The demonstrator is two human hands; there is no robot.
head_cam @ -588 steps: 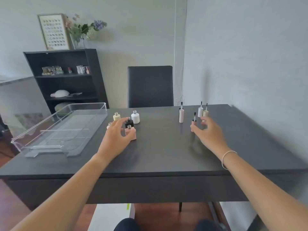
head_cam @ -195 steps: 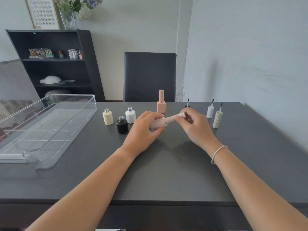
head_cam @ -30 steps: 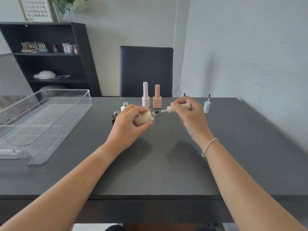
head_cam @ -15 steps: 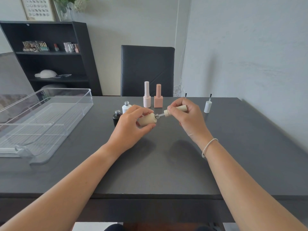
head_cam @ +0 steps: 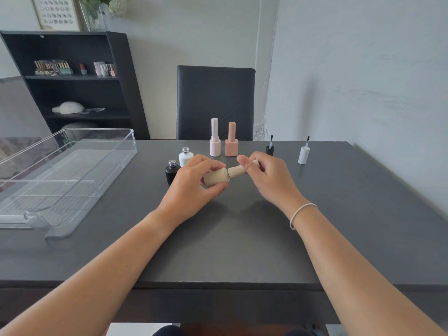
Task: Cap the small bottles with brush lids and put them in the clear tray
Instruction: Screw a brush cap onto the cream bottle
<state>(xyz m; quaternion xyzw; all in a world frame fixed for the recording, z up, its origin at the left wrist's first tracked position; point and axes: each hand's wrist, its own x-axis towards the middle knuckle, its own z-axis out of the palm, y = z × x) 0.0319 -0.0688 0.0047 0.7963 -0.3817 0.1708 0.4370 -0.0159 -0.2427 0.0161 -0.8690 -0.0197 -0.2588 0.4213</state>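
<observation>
My left hand [head_cam: 191,187] grips a cream bottle [head_cam: 216,179] held on its side above the table. My right hand [head_cam: 269,177] pinches the ribbed cream brush lid [head_cam: 238,170], which sits flush against the bottle's neck. Behind them stand a capped pale pink bottle [head_cam: 214,141] and a capped peach bottle [head_cam: 231,140]. An open white bottle [head_cam: 185,156] and an open black bottle [head_cam: 172,172] stand to the left of my hands. A black brush lid [head_cam: 269,149] and a white brush lid [head_cam: 303,152] stand brush-up on the right. The clear tray [head_cam: 72,170] lies on the left with nothing in it.
The dark table [head_cam: 242,238] meets a wall on the right. A black chair [head_cam: 214,103] stands behind the far edge. A black shelf unit [head_cam: 72,81] with small bottles stands at the back left.
The brush, seen outside the bottle half a second ago, has gone into the cream bottle. The lid now rests against the neck. My hands have dropped slightly toward the table.
</observation>
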